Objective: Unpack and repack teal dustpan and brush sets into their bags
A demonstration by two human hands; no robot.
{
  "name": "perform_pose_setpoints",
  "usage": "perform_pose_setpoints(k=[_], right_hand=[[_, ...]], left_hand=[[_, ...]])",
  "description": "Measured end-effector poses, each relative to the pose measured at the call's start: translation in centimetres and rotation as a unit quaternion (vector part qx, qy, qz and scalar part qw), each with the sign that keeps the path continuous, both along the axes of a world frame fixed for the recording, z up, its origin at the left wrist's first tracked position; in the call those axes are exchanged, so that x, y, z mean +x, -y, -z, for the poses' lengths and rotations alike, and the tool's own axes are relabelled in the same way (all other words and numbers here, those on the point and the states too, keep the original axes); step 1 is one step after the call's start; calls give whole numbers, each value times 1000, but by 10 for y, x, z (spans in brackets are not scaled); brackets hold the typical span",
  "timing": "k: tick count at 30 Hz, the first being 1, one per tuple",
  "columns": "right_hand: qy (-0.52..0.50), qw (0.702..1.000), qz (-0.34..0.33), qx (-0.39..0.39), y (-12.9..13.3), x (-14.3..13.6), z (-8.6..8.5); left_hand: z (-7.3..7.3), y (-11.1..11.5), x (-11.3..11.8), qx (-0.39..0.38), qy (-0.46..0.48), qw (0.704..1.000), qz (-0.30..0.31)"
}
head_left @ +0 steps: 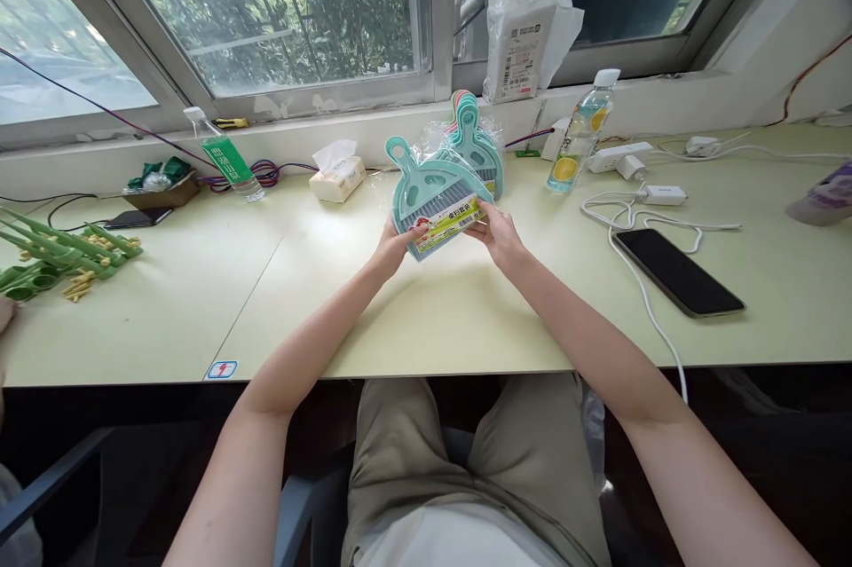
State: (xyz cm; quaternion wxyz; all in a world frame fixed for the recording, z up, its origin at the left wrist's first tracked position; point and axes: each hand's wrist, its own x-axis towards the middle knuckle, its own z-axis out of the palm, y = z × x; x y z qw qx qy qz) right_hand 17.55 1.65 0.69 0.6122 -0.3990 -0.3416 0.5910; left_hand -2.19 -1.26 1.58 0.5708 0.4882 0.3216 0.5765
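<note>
Two hands hold a green dustpan

The left hand holds the low left corner of a green dustpan, with its thumb across the front. The right hand pinches the low right corner, thumb on the edge and fingers underneath. A brush with gray hairs sits in the dustpan, and a yellow label goes across the bottom. Shiny clear wrap shows around it. The dustpan is tipped, its handle pointing up and to the left, over the middle of the table. I can't tell if it touches the table.

Just behind it is a stack of dustpans, by the wall. Part of the stack is hidden, so I can't tell if the two touch.

The step now looks like holding one wrapped dustpan up with both hands. I think the next move calls for a firm, soft grip on both corners, because the wrap may be slippery, and some care not to bump the stack.
</note>
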Motion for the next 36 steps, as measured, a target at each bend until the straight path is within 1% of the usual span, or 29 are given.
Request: perform_pose_setpoints(k=[4,10,12,17,20,27,32,36], right_hand=[[1,1000,6,-10,1,0,2],[9,1000,-15,12,1,0,3],[13,999,-32,22,0,1,3],[45,992,-103,54,-2,5,-1],[56,989,-123,65,-1,6,-1],[55,991,-92,77,-1,3,4],[74,992,-56,91,1,1,3],[68,993,-33,87,2,1,3]], left_hand=[[3,-1,-2,7,-16,1000,18],[4,-2,-2,-6,0,1000,7],[4,-3,-3,-5,0,1000,1],[5,-8,-8,3,-1,1000,-9],[5,-10,-10,0,-8,1000,-6],[4,-8,-9,8,-30,1000,5],[5,-8,-9,4,-33,999,8],[6,-8,-7,4,-37,999,18]])
